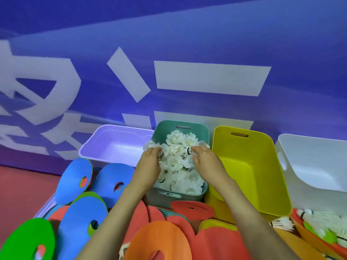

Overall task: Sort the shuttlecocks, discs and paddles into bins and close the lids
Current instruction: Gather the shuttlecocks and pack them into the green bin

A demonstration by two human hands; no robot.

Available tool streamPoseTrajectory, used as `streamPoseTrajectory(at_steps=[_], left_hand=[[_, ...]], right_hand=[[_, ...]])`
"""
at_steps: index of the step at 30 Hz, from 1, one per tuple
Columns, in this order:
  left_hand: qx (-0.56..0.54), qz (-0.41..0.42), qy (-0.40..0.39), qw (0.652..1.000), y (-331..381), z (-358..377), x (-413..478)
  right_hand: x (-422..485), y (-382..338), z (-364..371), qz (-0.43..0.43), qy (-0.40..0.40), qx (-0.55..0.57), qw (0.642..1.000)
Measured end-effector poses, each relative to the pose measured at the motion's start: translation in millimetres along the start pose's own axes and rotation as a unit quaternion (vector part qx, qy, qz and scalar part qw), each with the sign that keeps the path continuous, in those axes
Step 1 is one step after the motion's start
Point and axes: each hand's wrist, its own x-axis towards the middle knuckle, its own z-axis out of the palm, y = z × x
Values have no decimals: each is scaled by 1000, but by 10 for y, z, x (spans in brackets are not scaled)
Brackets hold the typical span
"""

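A teal bin [204,129] in the middle holds a heap of white shuttlecocks [178,166]. Over this bin, my left hand [149,166] grips a shuttlecock [151,145] at the left rim. My right hand [205,162] pinches another shuttlecock [195,148] by its cork. A lilac bin [93,147] stands left of the teal one, with nothing visible inside it. A yellow bin [266,184] and a white bin [309,156] stand to the right. Blue discs [75,177], a green disc [24,239], an orange disc [159,239] and red foam pieces [191,206] lie in front.
A blue wall banner with large white characters [206,77] rises right behind the bins. Red floor [22,190] shows at the left. More loose shuttlecocks [326,220] lie on coloured pieces at the lower right.
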Motion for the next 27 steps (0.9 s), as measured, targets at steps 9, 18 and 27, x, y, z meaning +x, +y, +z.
streamPoseTrajectory(at_steps=[9, 18, 27], left_hand=[[42, 9, -259, 965, -263, 362, 549], [83, -15, -393, 916, -438, 633, 688], [97, 28, -284, 953, -472, 530, 522]], right_hand=[[333, -72, 457, 62, -117, -60, 989], [567, -36, 790, 46, -231, -87, 968], [750, -84, 989, 37, -274, -90, 957]])
